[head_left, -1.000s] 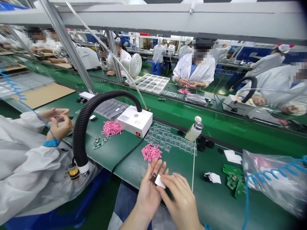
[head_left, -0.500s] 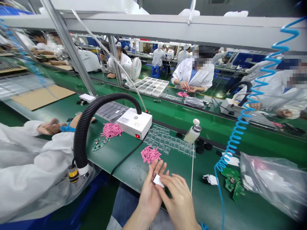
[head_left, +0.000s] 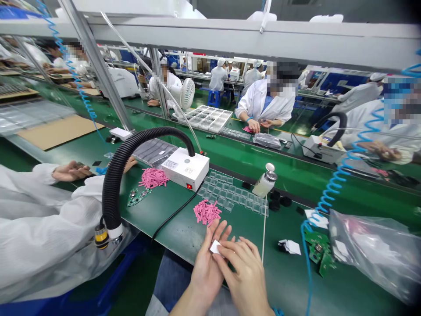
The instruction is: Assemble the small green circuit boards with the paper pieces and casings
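Observation:
Close in front of me, my left hand (head_left: 206, 271) is turned palm up, its fingers loosely curled. A small white square piece (head_left: 215, 246) rests against it. My right hand (head_left: 245, 267) bends over from the right and pinches that piece between thumb and fingertips. What lies under the fingers is hidden. Just past my left fingertips is a pile of pink strips (head_left: 207, 212) on the green bench (head_left: 177, 232). Behind it, clear square plastic pieces (head_left: 230, 193) lie in rows.
A white box (head_left: 186, 169) with a black hose (head_left: 110, 188) stands left of centre. A pump bottle (head_left: 265, 182) is behind. Rightward are white pieces (head_left: 289, 246), green circuit boards (head_left: 319, 250), a plastic bag (head_left: 371, 254) and a coiled blue hose (head_left: 342, 171). A co-worker's sleeve (head_left: 42, 228) is at left.
My hands keep nearly the same pose, with the white piece shifted slightly between them. The coiled blue hose has swung right. The left co-worker's hands have moved a little.

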The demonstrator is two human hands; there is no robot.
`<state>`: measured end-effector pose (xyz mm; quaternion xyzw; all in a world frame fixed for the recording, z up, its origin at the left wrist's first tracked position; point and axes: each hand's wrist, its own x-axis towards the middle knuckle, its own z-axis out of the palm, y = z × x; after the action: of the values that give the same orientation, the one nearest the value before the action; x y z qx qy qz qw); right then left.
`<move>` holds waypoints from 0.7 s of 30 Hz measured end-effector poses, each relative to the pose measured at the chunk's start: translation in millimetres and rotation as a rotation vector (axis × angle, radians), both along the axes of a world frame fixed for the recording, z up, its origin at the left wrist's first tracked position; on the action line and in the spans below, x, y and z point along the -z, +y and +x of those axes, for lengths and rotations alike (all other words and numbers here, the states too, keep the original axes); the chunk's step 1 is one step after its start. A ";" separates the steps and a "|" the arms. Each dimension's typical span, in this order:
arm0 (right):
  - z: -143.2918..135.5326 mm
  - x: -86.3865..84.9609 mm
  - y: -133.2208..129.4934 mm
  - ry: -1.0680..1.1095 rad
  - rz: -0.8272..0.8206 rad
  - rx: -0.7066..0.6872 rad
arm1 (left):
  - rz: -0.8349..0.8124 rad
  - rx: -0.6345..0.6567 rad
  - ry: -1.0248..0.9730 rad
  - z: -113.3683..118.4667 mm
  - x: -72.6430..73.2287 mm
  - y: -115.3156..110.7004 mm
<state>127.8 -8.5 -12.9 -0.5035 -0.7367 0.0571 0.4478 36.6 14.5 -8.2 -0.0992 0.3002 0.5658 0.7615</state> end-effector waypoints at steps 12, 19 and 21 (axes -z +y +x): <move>8.2 2.2 -2.8 -0.072 -0.024 -0.082 | -0.051 0.066 -0.103 -2.7 -2.0 -2.4; 17.2 -2.4 -4.2 -0.107 -0.097 -0.132 | -0.072 0.008 0.008 -6.8 -5.6 1.6; 15.5 -0.8 -5.0 -0.111 -0.100 -0.113 | -0.079 0.007 0.018 -6.4 -4.9 1.8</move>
<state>143.3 -13.4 -12.1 -0.4851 -0.7839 0.0913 0.3768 30.2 16.3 -3.3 -0.1232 0.3295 0.5516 0.7563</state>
